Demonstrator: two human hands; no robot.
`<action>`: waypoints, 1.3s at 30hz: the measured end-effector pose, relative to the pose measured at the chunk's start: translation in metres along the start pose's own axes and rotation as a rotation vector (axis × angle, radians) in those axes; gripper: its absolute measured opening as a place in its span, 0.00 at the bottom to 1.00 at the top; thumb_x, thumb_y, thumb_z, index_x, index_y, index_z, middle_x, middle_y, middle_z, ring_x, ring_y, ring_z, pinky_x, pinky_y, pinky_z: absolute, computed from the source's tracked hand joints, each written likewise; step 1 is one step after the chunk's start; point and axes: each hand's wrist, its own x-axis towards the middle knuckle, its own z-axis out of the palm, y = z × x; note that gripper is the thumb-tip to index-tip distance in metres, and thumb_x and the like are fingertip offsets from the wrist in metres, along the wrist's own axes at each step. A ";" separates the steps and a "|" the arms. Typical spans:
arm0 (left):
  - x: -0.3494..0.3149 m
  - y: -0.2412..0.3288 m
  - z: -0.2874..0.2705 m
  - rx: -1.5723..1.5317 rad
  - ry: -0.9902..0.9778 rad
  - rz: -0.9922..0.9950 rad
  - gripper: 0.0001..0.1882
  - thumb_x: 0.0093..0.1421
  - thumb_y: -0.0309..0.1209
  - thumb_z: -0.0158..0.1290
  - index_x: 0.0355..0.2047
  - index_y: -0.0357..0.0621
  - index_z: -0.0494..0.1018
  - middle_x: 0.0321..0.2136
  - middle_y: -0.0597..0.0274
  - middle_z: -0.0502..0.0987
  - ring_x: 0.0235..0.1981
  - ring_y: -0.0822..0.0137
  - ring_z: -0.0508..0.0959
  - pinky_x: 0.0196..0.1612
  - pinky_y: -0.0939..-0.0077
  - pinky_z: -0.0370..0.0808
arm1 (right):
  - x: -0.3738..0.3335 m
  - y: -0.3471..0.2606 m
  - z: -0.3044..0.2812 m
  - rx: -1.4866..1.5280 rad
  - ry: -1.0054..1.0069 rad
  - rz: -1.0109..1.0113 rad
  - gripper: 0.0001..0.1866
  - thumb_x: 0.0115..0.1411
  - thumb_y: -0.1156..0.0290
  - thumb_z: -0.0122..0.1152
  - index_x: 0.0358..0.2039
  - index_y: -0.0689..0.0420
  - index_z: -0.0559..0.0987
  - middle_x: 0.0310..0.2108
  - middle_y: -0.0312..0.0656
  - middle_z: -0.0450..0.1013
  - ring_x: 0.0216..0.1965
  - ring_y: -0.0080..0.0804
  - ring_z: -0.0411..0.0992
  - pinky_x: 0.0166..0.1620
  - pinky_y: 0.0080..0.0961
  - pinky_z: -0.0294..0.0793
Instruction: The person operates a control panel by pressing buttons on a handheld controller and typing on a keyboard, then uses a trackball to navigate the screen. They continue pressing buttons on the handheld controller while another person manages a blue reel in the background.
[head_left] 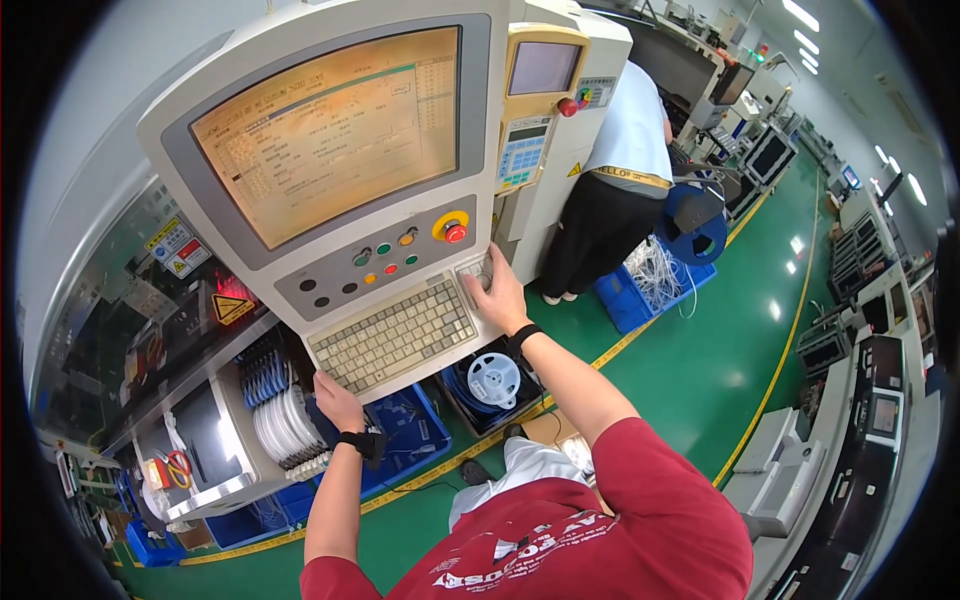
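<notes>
A machine control console with a large lit screen point(330, 130) tilts above a pale keyboard point(395, 335) on its tray point(440, 372). My left hand point(338, 402) holds the tray's near left corner, its fingers partly hidden beneath. At the tray's right end my right hand point(503, 300) grips the edge, thumb over the small pointing pad point(475, 275) beside the keys. Above the keyboard are coloured round buttons and a red emergency stop button point(455, 232) on a yellow base.
A person point(625, 150) in a light blue top bends over equipment at the right. Nearby stands a blue crate point(625, 300) with tangled white strips. White feeder reels point(285, 428) and red-handled scissors point(178, 468) are at the left. Under the tray lies a light blue reel point(494, 380).
</notes>
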 end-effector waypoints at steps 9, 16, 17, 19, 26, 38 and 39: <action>0.001 -0.005 -0.001 -0.018 -0.042 -0.070 0.24 0.71 0.42 0.36 0.36 0.26 0.68 0.25 0.41 0.72 0.26 0.45 0.66 0.33 0.61 0.66 | 0.002 0.001 0.003 -0.027 -0.021 0.004 0.41 0.55 0.55 0.62 0.61 0.66 0.58 0.55 0.60 0.66 0.56 0.55 0.66 0.58 0.40 0.66; 0.000 -0.009 0.004 -0.036 -0.025 -0.061 0.25 0.72 0.41 0.36 0.36 0.26 0.69 0.28 0.42 0.74 0.29 0.46 0.69 0.37 0.63 0.68 | 0.003 0.010 -0.001 0.006 -0.030 -0.035 0.41 0.55 0.56 0.63 0.62 0.66 0.58 0.56 0.61 0.65 0.57 0.55 0.66 0.58 0.37 0.66; 0.000 -0.011 0.004 -0.047 -0.038 -0.066 0.25 0.72 0.41 0.36 0.37 0.26 0.70 0.29 0.42 0.75 0.29 0.47 0.70 0.37 0.64 0.68 | 0.004 0.013 0.000 0.006 -0.038 -0.026 0.42 0.55 0.56 0.63 0.62 0.68 0.58 0.56 0.62 0.65 0.57 0.55 0.66 0.59 0.37 0.66; 0.000 -0.021 0.002 -0.011 -0.018 -0.058 0.25 0.72 0.41 0.35 0.38 0.26 0.70 0.30 0.41 0.75 0.30 0.46 0.71 0.38 0.64 0.68 | 0.005 0.001 -0.002 -0.017 -0.052 -0.014 0.42 0.54 0.56 0.63 0.61 0.68 0.58 0.56 0.62 0.65 0.57 0.55 0.66 0.59 0.37 0.66; 0.001 -0.032 -0.002 -0.019 -0.068 -0.104 0.28 0.72 0.44 0.34 0.40 0.25 0.71 0.34 0.45 0.77 0.34 0.55 0.73 0.42 0.68 0.68 | 0.005 0.015 -0.002 0.027 -0.057 -0.078 0.41 0.56 0.58 0.62 0.62 0.70 0.56 0.54 0.63 0.65 0.55 0.58 0.66 0.57 0.42 0.65; -0.001 -0.046 -0.002 -0.026 0.007 -0.156 0.31 0.72 0.49 0.34 0.42 0.27 0.70 0.36 0.53 0.75 0.36 0.61 0.72 0.45 0.70 0.67 | 0.007 0.020 -0.005 0.090 -0.118 -0.081 0.45 0.56 0.56 0.62 0.63 0.71 0.54 0.57 0.63 0.62 0.57 0.56 0.62 0.60 0.41 0.61; -0.001 -0.044 -0.001 -0.025 0.007 -0.155 0.31 0.72 0.49 0.34 0.42 0.27 0.70 0.36 0.53 0.75 0.36 0.61 0.72 0.45 0.70 0.67 | 0.008 0.020 -0.005 0.092 -0.117 -0.080 0.45 0.56 0.56 0.62 0.63 0.71 0.54 0.57 0.63 0.62 0.57 0.56 0.62 0.60 0.41 0.61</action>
